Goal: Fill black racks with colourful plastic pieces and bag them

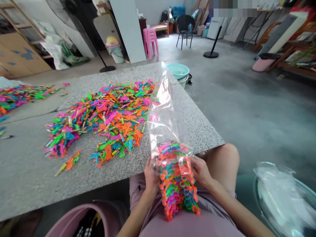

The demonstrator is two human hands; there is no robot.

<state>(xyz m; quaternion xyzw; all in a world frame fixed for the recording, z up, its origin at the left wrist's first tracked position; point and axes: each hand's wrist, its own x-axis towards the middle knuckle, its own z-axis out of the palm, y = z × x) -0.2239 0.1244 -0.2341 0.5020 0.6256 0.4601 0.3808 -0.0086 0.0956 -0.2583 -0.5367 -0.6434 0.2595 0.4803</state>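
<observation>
A long clear plastic bag [164,123] stretches from my lap out over the table edge. Its near end is around a stacked bundle of small colourful plastic pieces [176,184], lined up in rows, with round orange ends along both sides. My left hand [151,176] grips the bag and bundle on the left side, its fingers partly hidden behind them. On the opposite side my right hand [200,169] pinches the edge of the bag beside the bundle. The lower part of the bundle sticks out of the bag toward my body.
Loose colourful plastic pieces [118,112] are heaped on the speckled stone table [103,184], with another heap [24,95] farther left. A pink bin [85,210] stands below the table. At right, a basket [259,194] holds clear plastic bags [283,191]. A turquoise basin [178,69] is beyond the table.
</observation>
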